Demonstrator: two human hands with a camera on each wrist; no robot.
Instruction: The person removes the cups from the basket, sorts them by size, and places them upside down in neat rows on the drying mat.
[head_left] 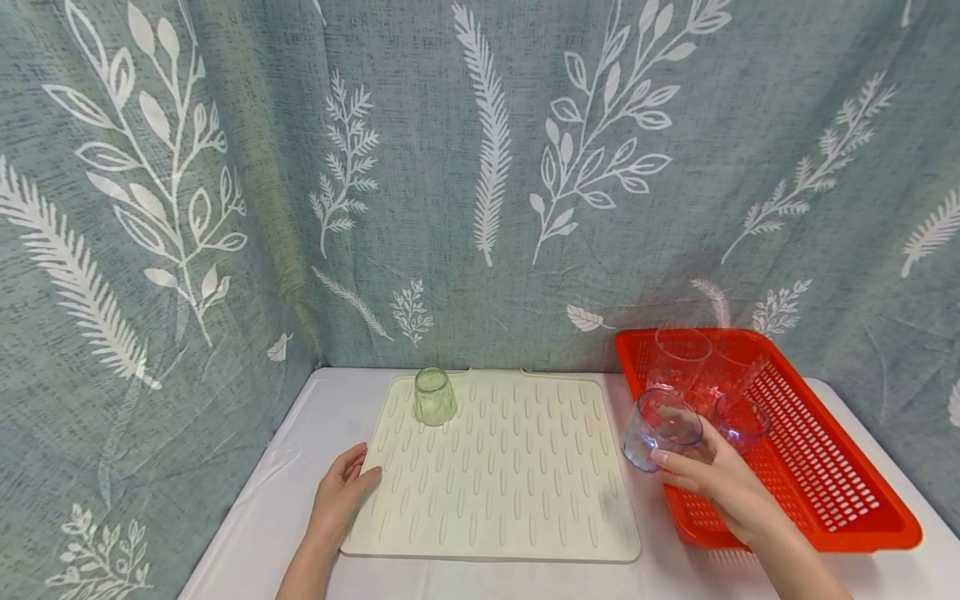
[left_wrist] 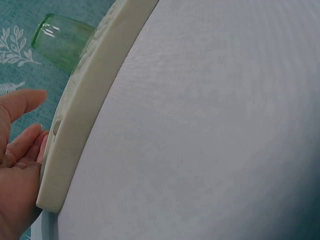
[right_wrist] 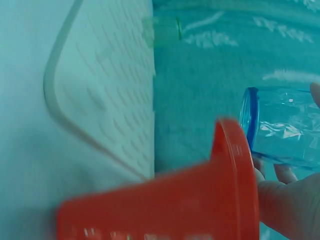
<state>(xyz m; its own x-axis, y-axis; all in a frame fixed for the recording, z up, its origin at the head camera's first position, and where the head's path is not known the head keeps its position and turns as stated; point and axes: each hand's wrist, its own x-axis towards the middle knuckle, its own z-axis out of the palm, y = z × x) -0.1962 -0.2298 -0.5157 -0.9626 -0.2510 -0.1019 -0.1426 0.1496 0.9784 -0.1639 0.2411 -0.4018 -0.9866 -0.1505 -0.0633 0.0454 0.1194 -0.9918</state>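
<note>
**Blue-tinted tumbler [head_left: 652,433] just off the three-o'clock side of the cream mat [head_left: 495,467], right hand [head_left: 712,479] nearer**

Gripped by the right hand, thumb on the near side, other fingers partly visible through or behind the clear wall. Lies at roughly ten to eleven o'clock from the middle of that hand, across the nine-o'clock rim of the red basket [head_left: 892,529] in the head view, lower end just beside the mat's edge. Appears lifted; cannot tell about contact with the basket rim.

Long axis nearer upright than flat, with a lean in the head view: upper end toward one or two o'clock, lower end toward seven or eight. Cannot tell mouth from base for sure.

From the tumbler, middle of the mat toward eight or nine o'clock, with only a narrow strip of counter [head_left: 255,533] between mat and basket. Judged the key relation for the coming move: a short sideways span, best served by the right hand.

Opposite, at the mat's nine o'clock, left hand [head_left: 341,487], fingers loosely bent, thumb apart, nothing held; too well apart from the tumbler for easy help. From there, green tumbler [head_left: 435,400] at one to two o'clock, standing on the mat. Behind the right hand, more clear glassware [head_left: 742,425] inside the basket.
</note>
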